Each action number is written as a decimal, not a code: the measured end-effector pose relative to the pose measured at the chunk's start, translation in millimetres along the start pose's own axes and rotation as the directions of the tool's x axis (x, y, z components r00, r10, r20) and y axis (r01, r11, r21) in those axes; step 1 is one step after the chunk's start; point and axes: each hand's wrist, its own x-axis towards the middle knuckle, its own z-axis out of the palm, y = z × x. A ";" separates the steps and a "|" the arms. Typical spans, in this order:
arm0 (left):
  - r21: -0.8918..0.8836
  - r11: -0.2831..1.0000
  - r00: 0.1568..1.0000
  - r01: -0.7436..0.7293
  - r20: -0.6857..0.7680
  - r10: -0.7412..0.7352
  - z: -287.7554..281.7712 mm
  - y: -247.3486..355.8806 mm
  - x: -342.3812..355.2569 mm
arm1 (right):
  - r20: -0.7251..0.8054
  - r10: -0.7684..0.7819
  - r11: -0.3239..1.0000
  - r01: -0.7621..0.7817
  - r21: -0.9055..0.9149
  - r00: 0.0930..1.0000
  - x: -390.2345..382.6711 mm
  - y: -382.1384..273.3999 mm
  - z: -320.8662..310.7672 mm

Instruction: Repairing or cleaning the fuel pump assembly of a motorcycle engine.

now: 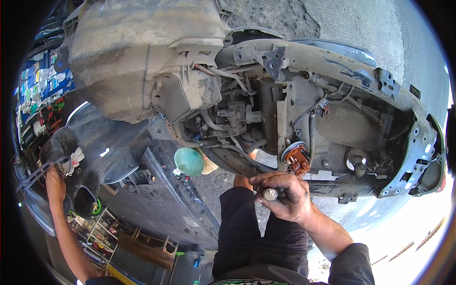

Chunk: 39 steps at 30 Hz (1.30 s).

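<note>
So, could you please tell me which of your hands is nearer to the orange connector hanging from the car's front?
The right hand sits just below the orange connector; the left hand is far off left.

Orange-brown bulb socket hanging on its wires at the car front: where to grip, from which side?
Grip the orange-brown socket around its ribbed body, coming from below beside the right hand. Its grey flange faces up-left and the wires run upward, so the lower end seems freest.

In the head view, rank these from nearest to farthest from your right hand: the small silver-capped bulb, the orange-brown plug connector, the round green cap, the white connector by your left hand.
1. Small silver-capped bulb, in the right hand.
2. Orange-brown plug connector, just above.
3. Round green cap, left, mid-frame.
4. White connector, far left.
</note>
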 end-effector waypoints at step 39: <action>-0.060 0.995 0.996 -0.084 -0.049 0.081 -11.2 0.1 -12.5 | -0.080 0.166 0.982 -0.157 0.107 0.983 -14.8 -5.9 -1.4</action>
